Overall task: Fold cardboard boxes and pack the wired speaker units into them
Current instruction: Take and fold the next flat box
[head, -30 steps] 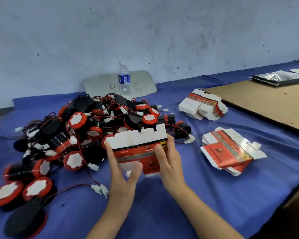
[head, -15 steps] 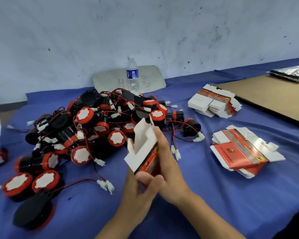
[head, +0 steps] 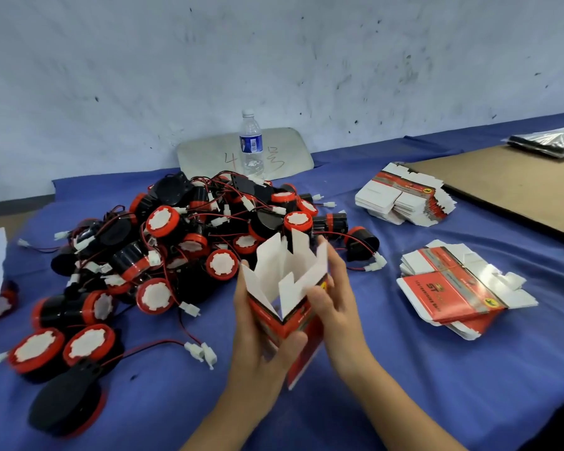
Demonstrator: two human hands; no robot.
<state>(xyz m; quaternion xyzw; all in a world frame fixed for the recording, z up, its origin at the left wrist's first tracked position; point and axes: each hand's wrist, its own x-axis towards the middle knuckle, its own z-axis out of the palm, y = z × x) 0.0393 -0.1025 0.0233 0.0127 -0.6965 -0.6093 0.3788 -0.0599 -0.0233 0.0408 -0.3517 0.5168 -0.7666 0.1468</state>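
Both hands hold one cardboard box (head: 275, 323), lifted off the desk (head: 420, 402) on the near side of the speaker pile (head: 176, 242). The left hand (head: 254, 349) wraps the red left wall with its thumb on the front corner. The right hand (head: 339, 307) pinches the right wall, fingers running up toward the white top flaps. The box is open as a square tube, with the top flaps standing and a bottom flap hanging loose.

Step in hand, as I judge it, is squaring the tube and then closing the bottom. To do it well, press on opposite corners so the creases set straight. Tuck the small side flaps first and the locking flap last. Keep the fingers out of the mouth, as thin card could crease if squeezed mid-wall.

Half a second ago the box was half-collapsed and tilted edge-on; now it is popped open with its mouth up. A second ago it was flat, held broadside.

Flat box stacks (head: 453, 294) lie to the right of the pile, untouched.
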